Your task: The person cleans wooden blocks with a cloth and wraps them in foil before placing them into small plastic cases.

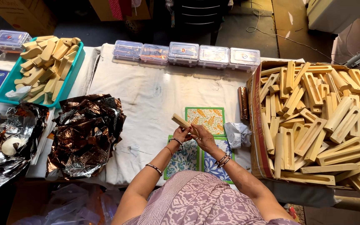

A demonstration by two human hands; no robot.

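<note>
Holding a short pale wooden block [181, 121] above the middle of the bench [146, 96], just over three patterned tiles [207, 118]. Left hand [181, 134] closed around the block's near end, fingers curled under it; right hand [201, 135] pressed against the left one, fingers bent toward the block, though hard to tell whether actually gripping it. Block tilted, far end pointing up and to the left. Bangles on both wrists, lilac printed clothing at the near edge.

To the right, a cardboard box [256, 125] heaped with long slotted wooden frames [313, 125], and a crumpled white wrapper [237, 134] just beside its left wall. To the left, a pile of shiny copper foil sheets [84, 133]; further left, silver foil [5, 146] with a pale round lump on it. At far left, a teal tray [5, 89] stacked with more plain wooden blocks [46, 62]. Along the far edge, a row of clear lidded plastic boxes [186, 53]. White cloth spread across the bench top.
</note>
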